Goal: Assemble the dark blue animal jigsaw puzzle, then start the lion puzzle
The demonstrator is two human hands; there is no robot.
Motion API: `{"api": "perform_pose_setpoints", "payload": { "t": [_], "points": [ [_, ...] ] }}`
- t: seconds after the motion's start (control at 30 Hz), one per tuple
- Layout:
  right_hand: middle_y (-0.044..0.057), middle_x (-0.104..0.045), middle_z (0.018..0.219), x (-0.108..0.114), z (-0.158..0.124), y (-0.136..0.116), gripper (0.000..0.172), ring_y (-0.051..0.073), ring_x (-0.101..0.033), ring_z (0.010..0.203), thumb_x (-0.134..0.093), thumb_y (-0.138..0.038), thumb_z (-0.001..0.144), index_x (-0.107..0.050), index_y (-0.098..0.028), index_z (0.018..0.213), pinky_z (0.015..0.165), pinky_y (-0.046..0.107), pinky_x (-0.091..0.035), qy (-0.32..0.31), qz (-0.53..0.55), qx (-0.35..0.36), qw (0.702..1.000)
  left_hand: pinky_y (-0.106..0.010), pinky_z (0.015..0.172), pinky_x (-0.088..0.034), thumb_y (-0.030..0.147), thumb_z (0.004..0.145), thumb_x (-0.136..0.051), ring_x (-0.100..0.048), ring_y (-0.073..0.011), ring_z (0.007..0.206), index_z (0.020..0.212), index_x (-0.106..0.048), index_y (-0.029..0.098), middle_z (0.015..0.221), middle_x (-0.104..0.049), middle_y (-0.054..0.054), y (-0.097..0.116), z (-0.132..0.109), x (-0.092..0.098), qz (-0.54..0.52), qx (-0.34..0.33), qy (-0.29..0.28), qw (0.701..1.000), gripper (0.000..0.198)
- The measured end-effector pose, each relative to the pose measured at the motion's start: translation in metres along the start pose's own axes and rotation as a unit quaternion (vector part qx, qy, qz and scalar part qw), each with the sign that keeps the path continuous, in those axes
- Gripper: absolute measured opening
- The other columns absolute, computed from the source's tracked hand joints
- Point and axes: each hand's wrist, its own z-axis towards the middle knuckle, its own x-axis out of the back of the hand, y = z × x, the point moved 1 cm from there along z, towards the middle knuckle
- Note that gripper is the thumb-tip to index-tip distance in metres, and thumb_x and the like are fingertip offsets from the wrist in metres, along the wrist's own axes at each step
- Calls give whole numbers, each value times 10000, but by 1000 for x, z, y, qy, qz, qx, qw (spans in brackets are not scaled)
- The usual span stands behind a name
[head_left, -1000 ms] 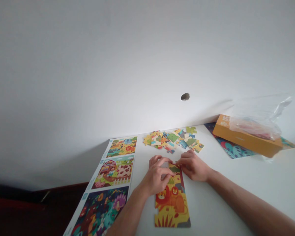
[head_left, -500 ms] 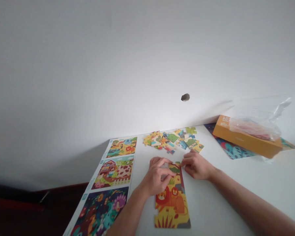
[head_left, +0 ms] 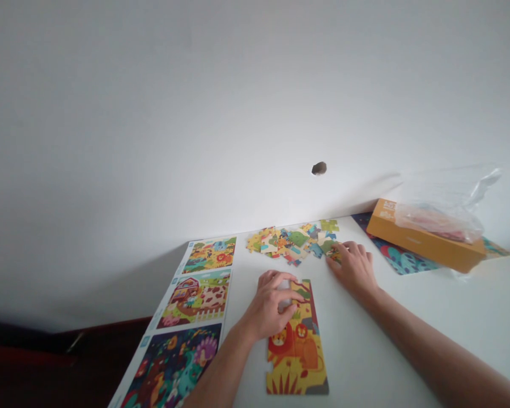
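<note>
As viewed across a white table [head_left: 386, 334], the person's left hand [head_left: 268, 303] curls over the upper end of a long cardboard jigsaw strip showing lions [head_left: 296, 351], lying flat; whether it grips a piece cannot be told. The open right hand [head_left: 352, 269] rests its fingertips [head_left: 339, 247] on the near edge of a loose heap of multicoloured cardboard pieces [head_left: 291, 242], just beyond the strip. Long printed picture sheets [head_left: 195, 297] lie to the left.

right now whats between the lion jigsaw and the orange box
In the head view, your right hand lies between the lion jigsaw and the orange box, its fingers on the loose jigsaw pieces.
</note>
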Motion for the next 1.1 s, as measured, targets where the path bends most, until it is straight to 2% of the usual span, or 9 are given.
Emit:
{"api": "perform_pose_setpoints", "payload": {
  "t": [0.13,0.3,0.47,0.6,0.83,0.97,1.1],
  "points": [
    [114,-623,1075,-3,3,1,233,313,-508,978,-592,-353,872,-661,-252,1071,794,426,-343,-5,20,-5,1000,-468,1074,-332,164,820,-649,-493,-252,1159,985,-760,337,1258,-602,-8,1,1,1,-2,2,-3,1000,263],
    [108,-632,1080,-2,3,-3,360,303,-510,999,-607,-298,820,-584,-222,1171,813,408,-351,26,53,4,998,-459,1058,-346,179,826,-658,-497,-253,1144,1005,-753,322,1245,-605,-17,1,1,1,-2,5,0,1000,248],
    [98,-623,1107,-1,0,-10,384,291,-513,1020,-605,-304,820,-542,-211,1187,843,398,-362,35,73,43,996,-438,1058,-348,220,795,-730,-509,-244,1118,1054,-734,323,1210,-610,-18,0,2,-1,-4,10,2,1000,279],
    [97,-631,1080,-2,-1,-9,350,297,-522,1009,-624,-347,836,-565,-223,1157,825,401,-357,22,51,31,998,-428,1049,-355,252,756,-784,-521,-240,1087,1089,-719,335,1176,-623,-11,-1,2,-1,2,19,-3,1000,349],
    [75,-641,966,-6,6,1,263,274,-553,925,-617,-474,865,-647,-239,978,785,389,-344,-1,33,2,999,-437,1032,-367,320,722,-819,-521,-261,1081,1128,-698,330,1160,-634,-23,-2,2,-1,1,19,-12,1000,424],
    [60,-658,920,-5,8,-1,195,259,-567,908,-610,-415,889,-659,-241,962,785,377,-357,-3,70,31,997,-434,1034,-367,296,832,-696,-517,-255,1105,1179,-664,298,1177,-631,-38,-1,1,0,8,4,3,1000,348],
    [55,-657,904,-1,3,-11,150,222,-586,871,-544,-251,911,-654,-225,1010,791,360,-396,-18,142,117,983,-462,1033,-367,162,892,-497,-505,-263,1156,1220,-622,238,1240,-607,-78,-8,0,-3,59,38,88,994,358]
  ]
}}
